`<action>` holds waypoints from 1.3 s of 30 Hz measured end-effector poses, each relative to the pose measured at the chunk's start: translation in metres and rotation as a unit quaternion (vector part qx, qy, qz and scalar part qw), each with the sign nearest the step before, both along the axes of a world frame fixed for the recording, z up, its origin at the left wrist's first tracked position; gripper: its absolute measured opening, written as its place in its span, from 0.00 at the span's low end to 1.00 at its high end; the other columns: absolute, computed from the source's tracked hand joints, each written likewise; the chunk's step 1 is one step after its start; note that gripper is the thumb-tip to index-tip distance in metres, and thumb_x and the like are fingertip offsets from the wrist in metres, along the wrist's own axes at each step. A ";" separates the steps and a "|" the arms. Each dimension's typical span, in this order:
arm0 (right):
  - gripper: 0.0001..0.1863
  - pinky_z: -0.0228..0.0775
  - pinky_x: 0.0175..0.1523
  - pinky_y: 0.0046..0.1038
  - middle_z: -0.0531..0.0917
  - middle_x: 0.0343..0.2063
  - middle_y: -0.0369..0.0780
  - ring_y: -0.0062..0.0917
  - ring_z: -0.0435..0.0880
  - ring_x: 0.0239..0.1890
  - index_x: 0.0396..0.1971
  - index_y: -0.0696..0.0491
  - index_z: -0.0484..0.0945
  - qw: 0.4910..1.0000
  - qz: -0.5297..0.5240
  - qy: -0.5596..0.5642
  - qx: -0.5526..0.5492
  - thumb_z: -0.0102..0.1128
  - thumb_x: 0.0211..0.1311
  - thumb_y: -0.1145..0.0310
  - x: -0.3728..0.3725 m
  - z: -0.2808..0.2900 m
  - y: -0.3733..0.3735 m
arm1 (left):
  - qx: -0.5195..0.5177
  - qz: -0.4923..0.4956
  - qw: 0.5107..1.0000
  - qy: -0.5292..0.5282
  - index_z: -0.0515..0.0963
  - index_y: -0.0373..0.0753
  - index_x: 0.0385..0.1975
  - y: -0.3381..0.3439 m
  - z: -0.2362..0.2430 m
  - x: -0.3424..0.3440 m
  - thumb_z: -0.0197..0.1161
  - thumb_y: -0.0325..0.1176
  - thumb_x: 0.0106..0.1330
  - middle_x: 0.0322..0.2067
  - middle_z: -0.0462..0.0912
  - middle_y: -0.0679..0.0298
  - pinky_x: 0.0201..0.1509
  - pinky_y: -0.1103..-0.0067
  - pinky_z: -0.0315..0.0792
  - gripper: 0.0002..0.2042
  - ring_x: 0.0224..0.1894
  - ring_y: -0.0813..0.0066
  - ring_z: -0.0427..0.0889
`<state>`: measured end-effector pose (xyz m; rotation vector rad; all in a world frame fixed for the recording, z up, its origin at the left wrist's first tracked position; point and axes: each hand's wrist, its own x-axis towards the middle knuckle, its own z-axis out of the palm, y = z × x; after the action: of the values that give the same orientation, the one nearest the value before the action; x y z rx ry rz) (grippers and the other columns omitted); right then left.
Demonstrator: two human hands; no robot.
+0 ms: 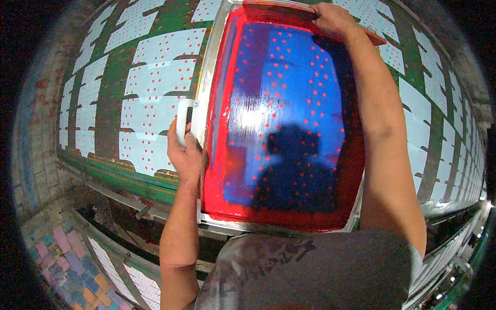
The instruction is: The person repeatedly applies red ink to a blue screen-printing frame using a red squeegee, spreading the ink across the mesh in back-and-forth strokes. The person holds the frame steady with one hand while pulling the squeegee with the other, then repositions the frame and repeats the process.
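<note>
A silk-screen frame (204,93) lies in front of me. Its blue mesh (299,93) carries scattered red dots, and wet red ink (212,181) coats its borders. My left hand (187,157) is closed round the white handle (181,121) on the frame's left side. At the far end, my right hand (335,20) grips a red-smeared squeegee (376,39) whose right end sticks out past the frame. Part of the squeegee is hidden by my hand and forearm. The shadow of a head and shoulders falls on the near half of the mesh.
The frame rests on a long green printing table (111,103). Pale cut fabric pieces (178,46) with red dots lie in rows left of it, and more fabric pieces (417,124) lie to the right. A metal rail runs along the near edge; multicoloured paving (77,258) shows at lower left.
</note>
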<state>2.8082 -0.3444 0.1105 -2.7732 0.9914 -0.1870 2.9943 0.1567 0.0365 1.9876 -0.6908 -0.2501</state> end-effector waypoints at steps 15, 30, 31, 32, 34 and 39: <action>0.20 0.83 0.55 0.50 0.91 0.42 0.54 0.51 0.91 0.50 0.45 0.53 0.90 0.989 -0.021 0.139 0.035 0.64 0.51 0.64 -0.022 0.020 0.081 | -0.031 -0.019 0.999 -0.010 0.72 0.28 0.69 -0.002 -0.002 0.002 0.54 0.20 0.72 0.54 0.86 0.47 0.67 0.67 0.75 0.24 0.57 0.60 0.86; 0.19 0.84 0.51 0.54 0.92 0.41 0.46 0.48 0.91 0.47 0.49 0.42 0.89 0.990 0.035 0.130 0.051 0.68 0.55 0.66 -0.098 0.022 0.306 | -0.052 -0.027 0.998 -0.028 0.76 0.29 0.65 -0.002 -0.006 0.007 0.56 0.20 0.68 0.54 0.86 0.45 0.67 0.63 0.76 0.23 0.57 0.52 0.88; 0.19 0.84 0.50 0.54 0.92 0.41 0.46 0.49 0.91 0.47 0.49 0.43 0.89 0.991 0.044 0.115 0.054 0.68 0.54 0.67 -0.104 0.022 0.322 | -0.053 -0.024 0.998 -0.027 0.76 0.29 0.65 -0.002 -0.007 0.007 0.56 0.20 0.68 0.54 0.86 0.45 0.67 0.63 0.75 0.23 0.58 0.52 0.87; 0.21 0.84 0.51 0.53 0.92 0.42 0.46 0.48 0.91 0.47 0.50 0.43 0.89 0.988 0.023 0.141 0.058 0.68 0.53 0.69 -0.106 0.019 0.339 | -0.050 -0.037 0.997 -0.049 0.76 0.29 0.65 -0.001 -0.008 0.009 0.56 0.20 0.68 0.55 0.85 0.44 0.67 0.62 0.75 0.23 0.59 0.51 0.87; 0.21 0.85 0.51 0.53 0.91 0.42 0.46 0.48 0.91 0.47 0.50 0.43 0.89 0.990 0.022 0.124 0.058 0.69 0.53 0.69 -0.116 0.019 0.372 | -0.049 -0.039 0.997 -0.048 0.76 0.28 0.65 -0.001 -0.008 0.009 0.56 0.21 0.68 0.55 0.85 0.44 0.67 0.62 0.75 0.23 0.58 0.50 0.87; 0.20 0.85 0.50 0.51 0.91 0.40 0.46 0.46 0.92 0.45 0.48 0.43 0.90 0.989 0.013 0.119 0.084 0.68 0.53 0.72 -0.135 0.030 0.450 | -0.047 -0.046 0.994 -0.081 0.76 0.29 0.64 0.001 -0.004 0.008 0.56 0.22 0.68 0.53 0.86 0.44 0.66 0.60 0.76 0.23 0.57 0.47 0.87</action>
<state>2.6731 0.1055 0.1404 -2.6946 0.9710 0.2265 3.0024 0.1575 0.0329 1.9016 -0.8843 -0.1092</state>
